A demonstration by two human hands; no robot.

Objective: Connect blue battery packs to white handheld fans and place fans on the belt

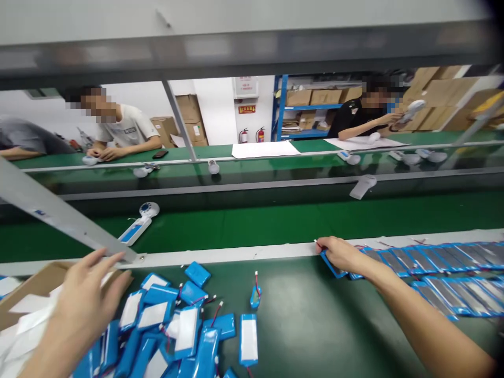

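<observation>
My right hand [334, 253] is closed on a blue battery pack [333, 266] at the left end of a row of battery packs, close to the pale rail. Its white connector pokes out by the fingertips. Over the left side of the bench hovers my left hand [88, 294], fingers spread and holding nothing. Beside and below it lies a loose heap of blue battery packs [157, 315], several with white labels and red-black leads. One labelled battery pack [248, 340] rests apart from the heap, with a small blue piece with a lead [255, 297] just above it.
Two rows of battery packs [437, 260] line the right side. A cardboard box [23, 294] with white sheets stands at left. A slanting post [66, 210] rises near my left hand. Beyond the rail, a white device [140, 223] lies on the green belt [236, 228]. Co-workers sit opposite.
</observation>
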